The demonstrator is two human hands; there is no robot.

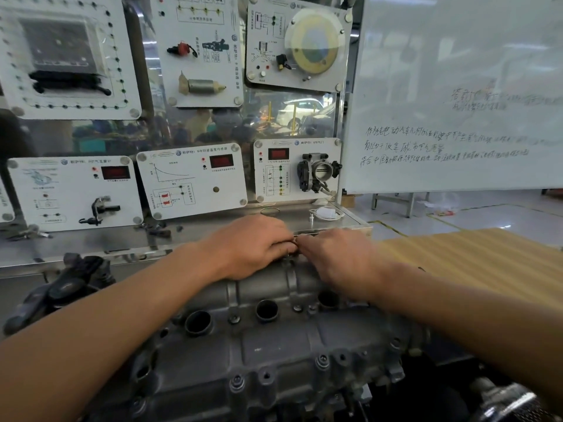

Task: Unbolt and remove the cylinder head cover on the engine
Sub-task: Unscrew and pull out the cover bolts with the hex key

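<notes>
Two bare forearms reach in from the near side. The hands meet at the far edge of the cylinder head cover.

The cover is a grey cast-metal piece still seated on top of the engine, in the lower middle of the view. Three round dark wells run along its top: left well, middle well, right well. A bolt head sits in the flange along the near edge.

The left hand lies palm-down on the cover's far ridge, fingers curled. The right hand comes in from the other side, also curled. Their fingertips touch at a small bright metal piece. I cannot tell whether either hand actually grasps it, as the fingers hide it.

Behind the engine runs a steel counter. Upright white training panels stand on it, one carrying a throttle body. A whiteboard with handwritten lines stands to the right. Below it lies a ribbed yellow sheet, just beside the right forearm. A black plastic part sits at the engine's left end.
</notes>
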